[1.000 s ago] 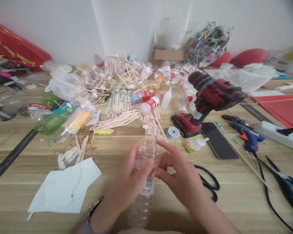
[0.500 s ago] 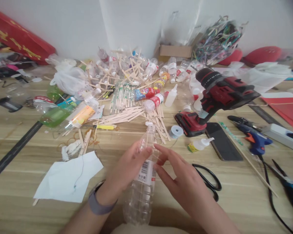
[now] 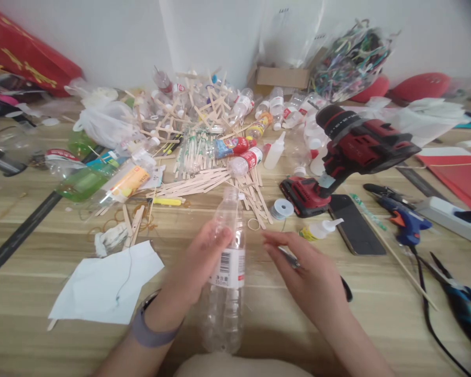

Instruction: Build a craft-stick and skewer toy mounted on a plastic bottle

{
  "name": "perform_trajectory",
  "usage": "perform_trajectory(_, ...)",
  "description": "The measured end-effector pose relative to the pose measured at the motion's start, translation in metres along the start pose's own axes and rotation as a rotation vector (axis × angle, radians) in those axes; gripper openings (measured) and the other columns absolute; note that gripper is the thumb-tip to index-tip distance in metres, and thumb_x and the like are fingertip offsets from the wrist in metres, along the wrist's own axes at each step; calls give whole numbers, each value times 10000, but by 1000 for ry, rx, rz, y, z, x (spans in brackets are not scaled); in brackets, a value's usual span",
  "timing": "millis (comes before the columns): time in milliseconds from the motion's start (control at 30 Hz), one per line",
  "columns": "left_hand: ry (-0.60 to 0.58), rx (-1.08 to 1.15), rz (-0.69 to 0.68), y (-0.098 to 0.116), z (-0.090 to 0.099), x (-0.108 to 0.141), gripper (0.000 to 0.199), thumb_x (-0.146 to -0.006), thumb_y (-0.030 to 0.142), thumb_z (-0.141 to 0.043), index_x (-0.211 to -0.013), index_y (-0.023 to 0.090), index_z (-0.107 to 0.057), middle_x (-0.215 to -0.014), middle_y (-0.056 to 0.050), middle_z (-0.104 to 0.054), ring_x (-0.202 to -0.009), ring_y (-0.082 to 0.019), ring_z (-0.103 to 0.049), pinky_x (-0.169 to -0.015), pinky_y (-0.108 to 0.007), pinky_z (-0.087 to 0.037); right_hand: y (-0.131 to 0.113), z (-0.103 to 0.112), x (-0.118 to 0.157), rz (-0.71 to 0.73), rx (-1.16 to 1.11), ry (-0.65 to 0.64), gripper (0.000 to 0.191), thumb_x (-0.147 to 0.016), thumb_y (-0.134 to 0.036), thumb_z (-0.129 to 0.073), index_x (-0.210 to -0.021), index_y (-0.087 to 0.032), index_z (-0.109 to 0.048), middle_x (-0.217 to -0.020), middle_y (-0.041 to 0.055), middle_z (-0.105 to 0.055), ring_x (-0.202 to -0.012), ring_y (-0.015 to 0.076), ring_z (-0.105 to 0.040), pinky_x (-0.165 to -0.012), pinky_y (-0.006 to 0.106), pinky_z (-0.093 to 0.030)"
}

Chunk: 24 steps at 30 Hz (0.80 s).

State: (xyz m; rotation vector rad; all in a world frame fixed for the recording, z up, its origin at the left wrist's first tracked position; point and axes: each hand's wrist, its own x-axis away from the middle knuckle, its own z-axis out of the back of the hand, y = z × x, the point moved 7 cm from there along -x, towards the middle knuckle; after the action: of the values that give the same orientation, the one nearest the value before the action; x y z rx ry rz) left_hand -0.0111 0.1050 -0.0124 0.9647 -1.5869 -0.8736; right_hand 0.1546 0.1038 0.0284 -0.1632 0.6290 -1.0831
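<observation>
My left hand [image 3: 206,256] is wrapped round the upper part of a clear plastic bottle [image 3: 225,314], which has a white label with a barcode. The bottle leans slightly, neck pointing away from me, its base close to my body. To its right and apart from it, my right hand [image 3: 302,267] is closed in a pinch, thumb and forefinger together. Whatever is between those fingertips, if anything, is too small to make out. Scissors [image 3: 289,257] lie on the table beneath my right hand, mostly hidden by it.
A red cordless drill [image 3: 361,141] stands right of centre, near a wire spool [image 3: 282,208], a glue bottle [image 3: 321,229] and a phone [image 3: 357,225]. Further right are a blue glue gun [image 3: 406,220] and pliers [image 3: 455,293]. Wooden sticks [image 3: 198,183] and bottles pile up behind; white paper [image 3: 108,283] lies left.
My right hand has drawn away from the bottle to the right, its fingers closing into a pinch. The bottle, still in my left hand, has shifted slightly left and stands a little straighter.
</observation>
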Motion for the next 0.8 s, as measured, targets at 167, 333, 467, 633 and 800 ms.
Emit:
perform_trajectory(167,136,-56,22,10,19,3,439,-855,607,-574,-1010,201,-639,-888,-51,-698,-893,-271,-656,-748,-341,-481,12,-30,8,243,281,-229,172,-918,-91,-569,-854,-193,-693,-824,50,-708,-778,208,-624,-724,325,-447)
perform_trajectory(333,77,25,62,2,15,4,489,-849,627,-572,-1084,205,-648,-885,-56,-715,-847,-265,-673,-709,-332,-489,8,-48,13,390,438,-261,198,-883,-24,-571,-793,-161,-681,-792,68,-674,-796,228,-558,-774,358,-382)
perform_trajectory(467,-12,117,162,-9,8,5,601,-831,683,-556,-1143,179,-655,-815,-89,-729,-818,-282,-688,-656,-326,-496,9,-58,11,442,502,-234,196,-878,-42,-566,-754,-153,-670,-741,80,-640,-757,236,-517,-721,366,-352)
perform_trajectory(633,-152,290,399,-18,-7,12,609,-870,661,-525,-1227,176,-611,-800,-85,-732,-748,-222,-687,-590,-271,-476,16,-59,8,386,502,-156,175,-909,-112,-537,-790,-157,-657,-788,81,-643,-787,236,-523,-709,355,-348)
perform_trajectory(800,-198,362,455,-27,-12,11,543,-837,637,-603,-1063,150,-679,-1049,-127,-738,-754,-202,-702,-628,-281,-513,21,-47,4,317,496,-105,189,-948,-130,-498,-849,-153,-657,-882,90,-659,-825,222,-534,-713,340,-350)
